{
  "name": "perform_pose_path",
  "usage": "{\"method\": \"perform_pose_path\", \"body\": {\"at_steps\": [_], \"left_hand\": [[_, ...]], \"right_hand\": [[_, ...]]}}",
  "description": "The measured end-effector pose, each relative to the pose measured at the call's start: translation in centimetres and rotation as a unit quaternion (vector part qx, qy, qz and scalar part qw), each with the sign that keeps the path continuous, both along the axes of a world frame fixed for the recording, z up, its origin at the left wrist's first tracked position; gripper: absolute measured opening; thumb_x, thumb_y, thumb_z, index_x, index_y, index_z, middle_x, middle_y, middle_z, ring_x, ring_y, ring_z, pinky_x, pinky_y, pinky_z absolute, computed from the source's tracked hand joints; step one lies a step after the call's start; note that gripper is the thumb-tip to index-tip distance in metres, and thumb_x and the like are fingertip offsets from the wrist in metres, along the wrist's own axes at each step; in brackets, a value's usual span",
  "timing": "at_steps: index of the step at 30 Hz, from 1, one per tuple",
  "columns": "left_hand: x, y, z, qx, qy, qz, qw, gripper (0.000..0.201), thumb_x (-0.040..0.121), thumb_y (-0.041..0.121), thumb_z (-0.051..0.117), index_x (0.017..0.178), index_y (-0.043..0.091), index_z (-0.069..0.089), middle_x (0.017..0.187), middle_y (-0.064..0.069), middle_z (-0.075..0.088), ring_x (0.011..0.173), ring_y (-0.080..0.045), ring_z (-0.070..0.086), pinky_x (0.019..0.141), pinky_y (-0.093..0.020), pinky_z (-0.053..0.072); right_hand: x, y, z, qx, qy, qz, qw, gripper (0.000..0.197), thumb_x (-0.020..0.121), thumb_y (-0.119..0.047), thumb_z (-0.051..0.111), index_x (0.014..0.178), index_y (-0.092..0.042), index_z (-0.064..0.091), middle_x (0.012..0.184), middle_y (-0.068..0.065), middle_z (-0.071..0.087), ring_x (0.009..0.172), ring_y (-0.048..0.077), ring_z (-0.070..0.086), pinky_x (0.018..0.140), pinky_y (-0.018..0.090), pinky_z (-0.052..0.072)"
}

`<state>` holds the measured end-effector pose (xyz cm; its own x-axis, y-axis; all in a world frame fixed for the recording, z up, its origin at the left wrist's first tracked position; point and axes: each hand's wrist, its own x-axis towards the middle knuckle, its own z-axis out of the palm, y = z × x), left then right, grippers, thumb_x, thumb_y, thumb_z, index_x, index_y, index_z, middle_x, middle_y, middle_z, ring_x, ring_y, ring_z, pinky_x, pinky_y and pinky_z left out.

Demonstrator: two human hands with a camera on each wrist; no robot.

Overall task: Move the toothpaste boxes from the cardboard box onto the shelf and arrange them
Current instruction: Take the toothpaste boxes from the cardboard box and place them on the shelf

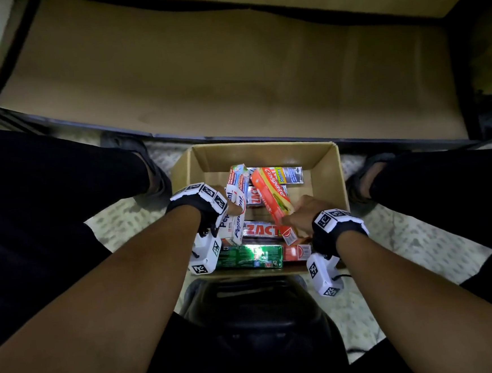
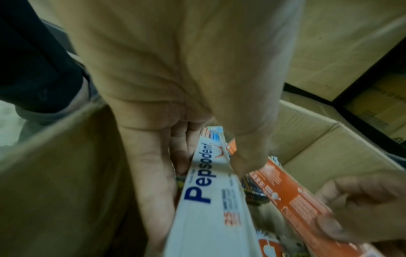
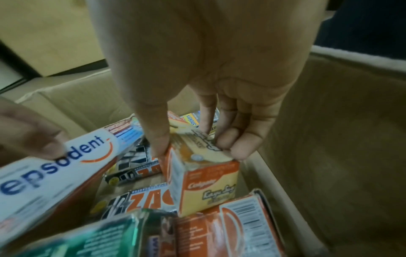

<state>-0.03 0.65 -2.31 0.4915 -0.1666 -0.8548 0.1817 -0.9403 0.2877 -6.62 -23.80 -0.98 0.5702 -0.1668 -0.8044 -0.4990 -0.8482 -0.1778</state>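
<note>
An open cardboard box [image 1: 322, 156] on the floor holds several toothpaste boxes. My left hand [image 1: 226, 208] grips a white Pepsodent box [image 1: 236, 207], tilted up at the left side of the carton; in the left wrist view the thumb and fingers clamp the Pepsodent box [image 2: 208, 184]. My right hand [image 1: 295, 214] grips a red-orange Colgate box [image 1: 272, 196], also tilted up; the right wrist view shows thumb and fingers pinching the Colgate box [image 3: 204, 173] near its end. The wide brown shelf board [image 1: 230, 78] lies beyond the carton and carries nothing.
Red-and-black Zact boxes [image 1: 261, 229], a green box [image 1: 250, 256], a red box [image 1: 297, 251] and a Smokers box [image 1: 289, 174] lie in the carton. My dark-clothed legs and sandalled feet [image 1: 149, 170] flank it. A black stool [image 1: 248, 304] sits under me. Dark shelf posts [image 1: 468, 110] frame the shelf.
</note>
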Motion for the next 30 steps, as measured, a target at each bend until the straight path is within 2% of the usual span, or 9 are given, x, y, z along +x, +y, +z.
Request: {"method": "perform_pose_path", "body": {"at_steps": [4, 9, 12, 15, 19, 22, 24, 28, 30], "left_hand": [[0.3, 0.3, -3.4, 0.014, 0.014, 0.007, 1.000, 0.066, 0.057, 0.058, 0.085, 0.115, 0.042, 0.059, 0.094, 0.013, 0.072, 0.080, -0.020, 0.073, 0.077, -0.041, 0.060], [-0.4, -1.5, -1.9, 0.021, -0.020, 0.095, 0.995, 0.071, 0.078, 0.044, 0.077, 0.133, 0.006, 0.054, 0.128, -0.014, 0.061, 0.117, -0.033, 0.060, 0.079, -0.034, 0.046], [-0.2, -1.5, -2.0, -0.029, 0.024, 0.201, 0.979, 0.062, 0.087, 0.046, 0.066, 0.132, 0.004, 0.056, 0.129, -0.018, 0.061, 0.116, -0.035, 0.061, 0.091, -0.042, 0.053], [0.3, -1.3, -2.0, -0.062, 0.056, 0.275, 0.958, 0.052, 0.096, 0.041, 0.055, 0.134, 0.005, 0.055, 0.135, -0.019, 0.057, 0.124, -0.037, 0.055, 0.104, -0.048, 0.046], [0.1, -1.0, -3.0, -0.090, 0.118, 0.339, 0.929, 0.053, 0.089, 0.047, 0.060, 0.128, 0.010, 0.058, 0.118, -0.016, 0.068, 0.107, -0.038, 0.065, 0.099, -0.052, 0.050], [0.0, -0.9, -3.3, -0.100, 0.098, 0.339, 0.930, 0.060, 0.085, 0.043, 0.068, 0.132, 0.008, 0.056, 0.126, -0.018, 0.064, 0.114, -0.039, 0.062, 0.099, -0.052, 0.050], [-0.1, -0.9, -3.1, -0.101, 0.066, 0.331, 0.936, 0.055, 0.086, 0.040, 0.070, 0.127, 0.005, 0.059, 0.126, -0.021, 0.063, 0.116, -0.039, 0.061, 0.098, -0.053, 0.050], [-0.4, -0.4, -3.2, -0.105, 0.055, 0.301, 0.946, 0.057, 0.069, 0.055, 0.079, 0.093, 0.006, 0.065, 0.104, -0.023, 0.070, 0.102, -0.047, 0.066, 0.084, -0.061, 0.055], [-0.6, -0.3, -2.6, -0.110, 0.053, 0.306, 0.944, 0.055, 0.068, 0.050, 0.083, 0.089, 0.001, 0.067, 0.098, -0.025, 0.072, 0.093, -0.048, 0.068, 0.076, -0.063, 0.055]], "right_hand": [[-0.2, 0.5, -0.6, 0.010, -0.019, 0.022, 1.000, 0.076, 0.064, -0.067, 0.071, 0.121, -0.026, 0.044, 0.111, 0.001, 0.061, 0.093, 0.022, 0.063, 0.072, 0.031, 0.052], [-0.3, 1.6, -2.2, 0.034, -0.085, 0.009, 0.996, 0.082, 0.073, -0.065, 0.071, 0.138, -0.025, 0.040, 0.126, 0.006, 0.051, 0.110, 0.028, 0.058, 0.093, 0.036, 0.050], [0.3, 1.9, -2.7, 0.048, -0.102, 0.000, 0.994, 0.080, 0.077, -0.057, 0.073, 0.141, -0.024, 0.038, 0.128, 0.008, 0.050, 0.113, 0.029, 0.056, 0.094, 0.037, 0.050], [0.7, 2.2, -3.0, 0.059, -0.127, -0.009, 0.990, 0.080, 0.078, -0.054, 0.074, 0.141, -0.023, 0.037, 0.128, 0.007, 0.050, 0.114, 0.028, 0.056, 0.095, 0.037, 0.050], [1.0, 2.4, -3.2, 0.071, -0.139, -0.022, 0.988, 0.079, 0.076, -0.053, 0.075, 0.139, -0.024, 0.038, 0.129, 0.005, 0.052, 0.114, 0.025, 0.057, 0.097, 0.040, 0.051], [1.1, 2.4, -3.2, 0.076, -0.141, -0.029, 0.987, 0.081, 0.073, -0.055, 0.075, 0.139, -0.025, 0.039, 0.129, 0.004, 0.054, 0.115, 0.024, 0.057, 0.097, 0.041, 0.051], [1.1, 2.4, -3.3, 0.077, -0.140, -0.037, 0.986, 0.081, 0.073, -0.057, 0.074, 0.139, -0.025, 0.039, 0.130, 0.003, 0.055, 0.115, 0.024, 0.057, 0.097, 0.040, 0.051], [1.5, 2.2, -2.9, 0.090, -0.132, -0.063, 0.985, 0.070, 0.078, -0.049, 0.073, 0.137, -0.024, 0.045, 0.126, 0.001, 0.061, 0.108, 0.023, 0.063, 0.091, 0.034, 0.053], [1.5, 2.1, -2.5, 0.101, -0.123, -0.077, 0.984, 0.063, 0.079, -0.046, 0.072, 0.134, -0.026, 0.049, 0.121, -0.001, 0.065, 0.100, 0.020, 0.065, 0.088, 0.034, 0.055]]}}
